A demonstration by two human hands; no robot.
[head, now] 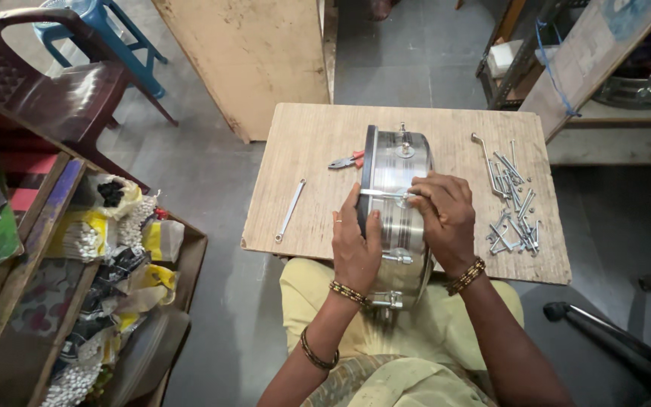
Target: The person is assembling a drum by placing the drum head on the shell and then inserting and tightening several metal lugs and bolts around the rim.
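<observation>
A person's right hand (446, 218) pinches the end of a slim spanner (384, 194) laid across the curved wall of a steel drum shell (395, 218), its grip pressed together on the tool at a fitting near the centre of the frame. The left hand (356, 245) lies flat against the shell's near side, fingers wrapped over its dark rim (369, 162), steadying it on edge. The shell stands upright at the middle of a small plywood bench (303, 151), its lower part overhanging the bench's front edge above the person's lap, with metal lugs (399, 258) showing along its wall.

To the left of the shell, red-handled pliers (348, 160) lie just beside the rim, and a second spanner (290, 210) rests further left near the bench's edge. At the right side of the bench a loose heap of long bolts and rods (512, 203) is spread out, well apart from the hands.

At lower left of the frame, a wooden crate (182, 249) holds bagged hardware (114, 234). A dark red plastic chair (62, 90) stands at upper left, with a blue stool (107, 22) behind it.
</observation>
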